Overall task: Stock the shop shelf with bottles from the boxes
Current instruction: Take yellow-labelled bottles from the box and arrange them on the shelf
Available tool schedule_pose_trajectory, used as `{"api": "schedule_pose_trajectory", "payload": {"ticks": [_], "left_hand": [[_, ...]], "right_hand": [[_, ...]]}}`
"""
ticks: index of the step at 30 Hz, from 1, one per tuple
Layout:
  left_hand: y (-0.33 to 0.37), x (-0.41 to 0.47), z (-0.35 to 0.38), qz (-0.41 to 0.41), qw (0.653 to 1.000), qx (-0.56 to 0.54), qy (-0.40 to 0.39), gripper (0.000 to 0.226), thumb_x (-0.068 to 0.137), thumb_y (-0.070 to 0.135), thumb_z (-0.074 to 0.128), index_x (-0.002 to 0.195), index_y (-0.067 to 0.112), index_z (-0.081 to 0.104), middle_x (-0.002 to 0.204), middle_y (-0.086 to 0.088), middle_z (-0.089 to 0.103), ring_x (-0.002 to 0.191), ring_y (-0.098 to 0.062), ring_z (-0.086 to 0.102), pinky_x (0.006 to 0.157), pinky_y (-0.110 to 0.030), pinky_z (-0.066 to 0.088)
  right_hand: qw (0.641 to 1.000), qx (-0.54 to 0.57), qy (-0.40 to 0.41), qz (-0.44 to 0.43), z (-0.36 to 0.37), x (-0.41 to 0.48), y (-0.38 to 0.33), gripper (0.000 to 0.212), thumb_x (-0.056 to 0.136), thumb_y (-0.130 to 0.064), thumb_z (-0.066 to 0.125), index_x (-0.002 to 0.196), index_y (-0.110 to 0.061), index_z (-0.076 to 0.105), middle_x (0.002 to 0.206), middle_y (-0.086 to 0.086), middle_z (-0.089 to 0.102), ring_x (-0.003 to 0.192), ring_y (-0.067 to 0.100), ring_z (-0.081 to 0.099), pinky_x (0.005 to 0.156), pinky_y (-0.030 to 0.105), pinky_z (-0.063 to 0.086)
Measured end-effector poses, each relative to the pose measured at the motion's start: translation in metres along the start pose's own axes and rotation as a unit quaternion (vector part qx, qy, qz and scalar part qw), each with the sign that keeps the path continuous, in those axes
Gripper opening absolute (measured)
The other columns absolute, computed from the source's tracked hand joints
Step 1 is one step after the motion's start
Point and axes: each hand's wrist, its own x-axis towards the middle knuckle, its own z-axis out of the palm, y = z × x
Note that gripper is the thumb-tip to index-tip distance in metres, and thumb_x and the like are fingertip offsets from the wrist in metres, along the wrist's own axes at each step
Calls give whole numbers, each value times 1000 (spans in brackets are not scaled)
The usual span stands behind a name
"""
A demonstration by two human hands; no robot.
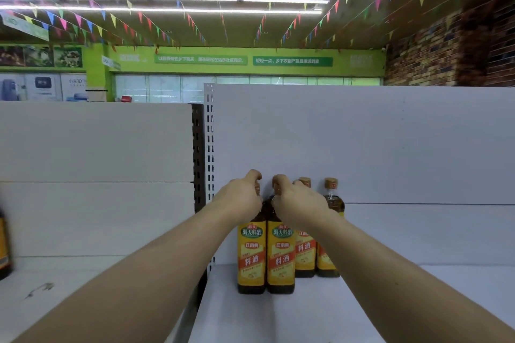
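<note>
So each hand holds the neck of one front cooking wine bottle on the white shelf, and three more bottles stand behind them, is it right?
Not quite: the head view shows two bottles behind, not three: the left rear bottle and the right rear bottle. The rest holds: the left hand grips the left front bottle by the neck, the right hand the right front bottle.

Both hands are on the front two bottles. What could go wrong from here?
The left hand grips the left front bottle and the right hand the right front bottle, only at the necks; either tall bottle might tip on release.
Pushed back, they could knock the two rear bottles close behind.
</note>
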Motion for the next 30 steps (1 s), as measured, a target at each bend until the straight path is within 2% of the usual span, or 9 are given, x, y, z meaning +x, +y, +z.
{"api": "schedule_pose_trajectory", "payload": {"ticks": [4,8,11,13,16,18,21,24,30], "left_hand": [[1,-17,3,11,999,10,31,62,100,21,57,153,31,26,126,-7,60,88,-25,60,59,-35,46],[-3,-46,0,44,998,23,42,68,91,11,61,145,32,26,124,-5,58,84,-25,59,58,-36,43],[-10,-73,-4,55,996,68,27,59,93,22,61,141,33,28,119,-1,59,92,-27,64,66,-40,49],[-15,-90,-4,61,992,109,-8,40,95,32,59,130,30,41,118,0,60,100,-26,63,74,-41,50],[-30,-120,-2,82,987,124,-53,21,96,43,57,111,30,52,110,3,62,91,-21,58,73,-37,46],[-43,-142,2,100,986,115,-67,21,96,41,55,114,30,53,109,3,62,93,-22,60,75,-37,49],[-66,-177,4,123,982,103,-95,31,94,32,53,125,29,50,119,2,61,105,-25,61,85,-40,52],[-85,-212,2,147,977,100,-120,37,95,32,54,131,28,49,129,3,59,113,-25,59,85,-39,49],[-103,-272,-12,197,967,72,-144,38,98,32,51,135,25,47,130,-1,57,116,-27,58,85,-41,50]], "right_hand": [[999,-26,36,-1,5,-20,-5,70,96,-16,51,156,-31,17,135,13,49,102,36,61,69,40,48],[997,-51,61,16,12,-50,-12,69,93,-17,53,152,-29,20,127,9,49,85,30,58,57,36,41],[996,-63,52,37,21,-74,-18,57,95,-24,53,148,-25,31,129,5,48,94,29,59,62,36,41],[996,-71,31,51,26,-88,-21,44,95,-28,54,138,-23,43,127,4,50,97,27,57,67,37,44],[993,-85,-10,83,35,-115,-36,31,94,-29,57,125,-23,53,120,2,58,99,26,61,78,39,54],[992,-77,-25,97,46,-138,-48,24,94,-29,57,118,-24,57,113,1,62,95,25,61,80,38,56],[990,-72,-32,115,63,-175,-66,31,96,-32,55,125,-22,55,120,2,61,105,27,59,80,36,50],[987,-81,-26,140,74,-212,-88,35,98,-34,54,130,-21,55,124,2,58,110,26,58,86,38,51],[976,-99,-2,192,76,-284,-125,32,100,-34,49,127,-19,57,122,4,58,110,27,56,82,38,48]]}}
